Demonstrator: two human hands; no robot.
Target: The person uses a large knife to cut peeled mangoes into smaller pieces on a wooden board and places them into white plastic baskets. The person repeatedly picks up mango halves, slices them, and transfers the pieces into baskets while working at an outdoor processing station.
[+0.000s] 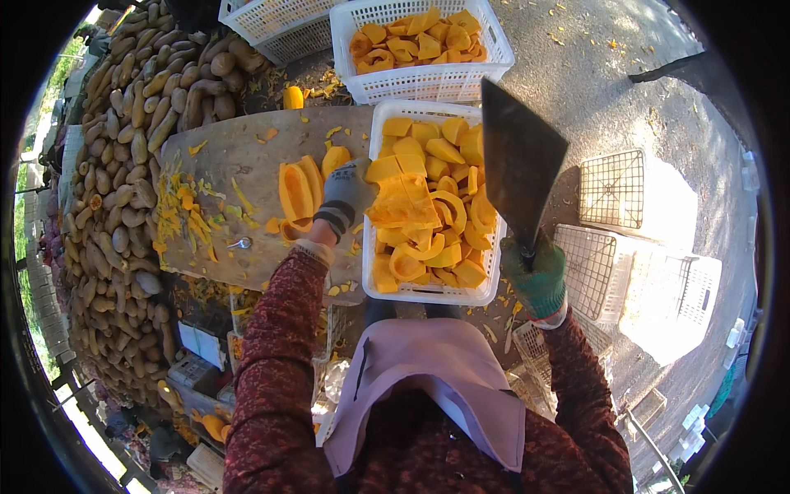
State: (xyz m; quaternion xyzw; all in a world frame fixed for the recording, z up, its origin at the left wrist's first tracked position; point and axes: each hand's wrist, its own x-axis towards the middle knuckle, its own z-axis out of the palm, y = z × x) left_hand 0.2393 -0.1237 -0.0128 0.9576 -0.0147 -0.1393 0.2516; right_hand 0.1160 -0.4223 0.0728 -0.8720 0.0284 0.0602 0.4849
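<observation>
My left hand (349, 188), in a grey glove with a dark striped cuff, grips the left edge of a peeled pumpkin slab (404, 200). The slab lies over cut orange chunks in a white plastic crate (432, 297) before me. Cut lines run across its upper part. In a green glove, my right hand (536, 281) holds a broad dark cleaver (521, 154) by its handle. Its blade points away from me and covers part of the crate's right rim. Peeled pumpkin halves (298, 188) rest on the board beside my left hand.
Peel scraps (185, 210) and a small metal peeler (241, 242) lie on the wooden board (247, 142). A large heap of whole pumpkins (117, 247) fills the left. Another crate of chunks (426, 86) stands beyond. Stacked white crates (592, 265) stand at right.
</observation>
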